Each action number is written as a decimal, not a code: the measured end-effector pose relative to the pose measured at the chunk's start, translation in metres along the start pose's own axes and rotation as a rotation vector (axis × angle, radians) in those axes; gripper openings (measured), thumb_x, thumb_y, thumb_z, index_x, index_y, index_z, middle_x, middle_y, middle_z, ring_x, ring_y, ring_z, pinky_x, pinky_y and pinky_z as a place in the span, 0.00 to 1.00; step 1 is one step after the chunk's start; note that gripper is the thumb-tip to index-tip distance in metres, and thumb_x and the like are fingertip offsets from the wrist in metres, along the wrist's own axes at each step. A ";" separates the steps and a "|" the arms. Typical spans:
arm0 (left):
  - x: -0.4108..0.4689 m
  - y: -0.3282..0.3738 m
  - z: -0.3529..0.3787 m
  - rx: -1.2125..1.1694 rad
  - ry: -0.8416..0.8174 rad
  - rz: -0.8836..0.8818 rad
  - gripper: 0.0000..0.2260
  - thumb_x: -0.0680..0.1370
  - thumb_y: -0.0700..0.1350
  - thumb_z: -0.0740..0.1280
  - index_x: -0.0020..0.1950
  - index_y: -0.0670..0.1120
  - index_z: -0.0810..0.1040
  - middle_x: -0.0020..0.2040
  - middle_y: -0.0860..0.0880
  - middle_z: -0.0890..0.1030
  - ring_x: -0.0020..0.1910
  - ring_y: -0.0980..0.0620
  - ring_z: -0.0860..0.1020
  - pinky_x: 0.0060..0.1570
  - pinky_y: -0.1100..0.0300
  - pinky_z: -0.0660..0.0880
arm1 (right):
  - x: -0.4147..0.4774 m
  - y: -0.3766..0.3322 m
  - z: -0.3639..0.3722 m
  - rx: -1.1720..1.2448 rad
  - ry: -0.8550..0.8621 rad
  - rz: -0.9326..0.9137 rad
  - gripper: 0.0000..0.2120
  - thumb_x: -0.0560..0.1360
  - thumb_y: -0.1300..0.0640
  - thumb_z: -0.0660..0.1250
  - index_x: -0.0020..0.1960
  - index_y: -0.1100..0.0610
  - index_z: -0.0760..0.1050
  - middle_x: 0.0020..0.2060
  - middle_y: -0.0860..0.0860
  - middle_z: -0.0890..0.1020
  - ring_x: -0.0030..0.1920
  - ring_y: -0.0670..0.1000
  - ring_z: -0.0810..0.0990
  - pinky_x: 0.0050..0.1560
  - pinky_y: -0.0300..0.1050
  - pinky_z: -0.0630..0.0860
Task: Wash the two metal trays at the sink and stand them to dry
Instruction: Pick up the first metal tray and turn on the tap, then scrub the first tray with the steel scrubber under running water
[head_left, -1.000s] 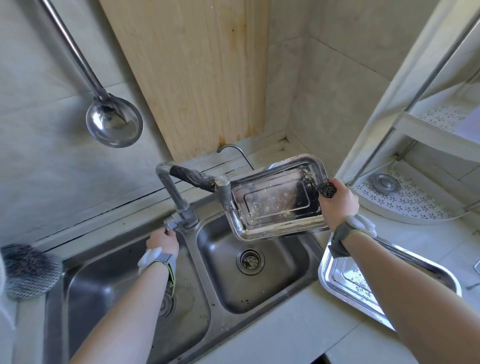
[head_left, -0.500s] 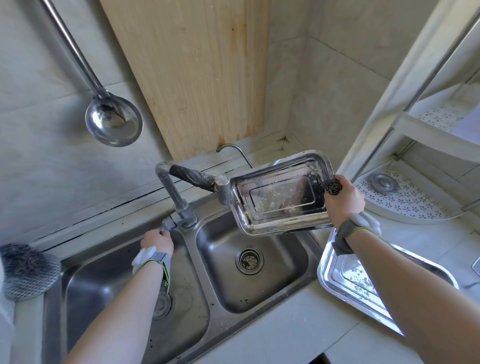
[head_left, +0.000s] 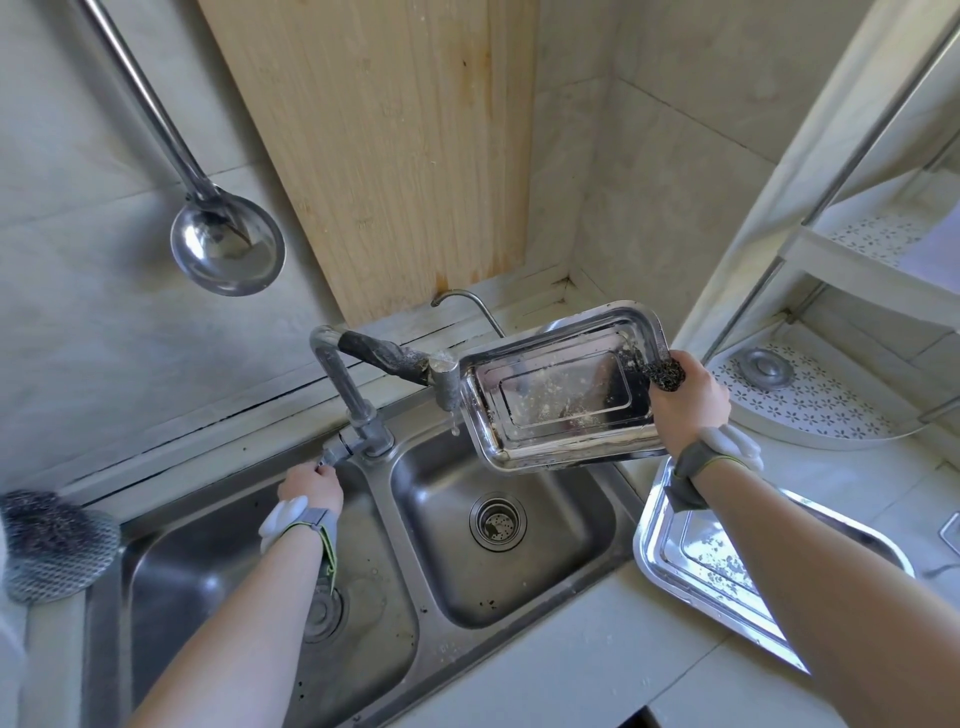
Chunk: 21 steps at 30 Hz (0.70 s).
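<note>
You hold the first metal tray (head_left: 561, 397) in the air over the right basin of the sink (head_left: 566, 566), your right hand (head_left: 687, 402) gripping its right short edge. It is rectangular shiny steel with rounded corners, tilted so its inside faces you, pale food residue speckling its floor. The second metal tray (head_left: 670, 564) lies flat on the table (head_left: 571, 675) just right of the sink, open side up, specks inside, partly hidden under your forearm
</note>
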<state>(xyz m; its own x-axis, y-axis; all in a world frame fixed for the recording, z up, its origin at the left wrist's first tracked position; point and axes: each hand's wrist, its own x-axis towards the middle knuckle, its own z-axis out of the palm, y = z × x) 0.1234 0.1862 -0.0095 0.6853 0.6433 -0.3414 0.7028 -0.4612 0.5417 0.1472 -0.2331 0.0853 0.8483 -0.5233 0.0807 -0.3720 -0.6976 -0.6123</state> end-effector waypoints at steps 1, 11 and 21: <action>-0.004 0.002 -0.002 0.010 -0.002 0.005 0.13 0.78 0.40 0.59 0.40 0.36 0.81 0.42 0.35 0.83 0.45 0.35 0.80 0.47 0.47 0.77 | 0.001 0.001 0.001 0.000 0.006 -0.005 0.14 0.72 0.60 0.62 0.57 0.50 0.76 0.43 0.56 0.82 0.41 0.57 0.68 0.40 0.45 0.64; -0.017 -0.007 -0.003 -0.195 -0.181 -0.197 0.19 0.78 0.53 0.60 0.37 0.38 0.76 0.38 0.40 0.82 0.36 0.40 0.83 0.39 0.46 0.82 | 0.001 0.004 0.001 -0.021 -0.015 -0.020 0.13 0.73 0.60 0.62 0.56 0.51 0.76 0.42 0.55 0.81 0.41 0.57 0.69 0.40 0.44 0.65; -0.087 0.032 0.012 -0.388 -0.701 -0.092 0.32 0.72 0.71 0.61 0.59 0.45 0.79 0.54 0.44 0.83 0.54 0.42 0.81 0.55 0.47 0.79 | 0.023 0.029 0.022 -0.128 -0.716 0.102 0.04 0.66 0.65 0.72 0.39 0.57 0.80 0.38 0.60 0.83 0.42 0.55 0.80 0.46 0.48 0.78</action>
<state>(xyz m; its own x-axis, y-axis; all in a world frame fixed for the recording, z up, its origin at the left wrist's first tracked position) 0.0887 0.1086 0.0283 0.6788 0.0754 -0.7305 0.7341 -0.0970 0.6721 0.1637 -0.2546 0.0520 0.8292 -0.1711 -0.5321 -0.4661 -0.7371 -0.4893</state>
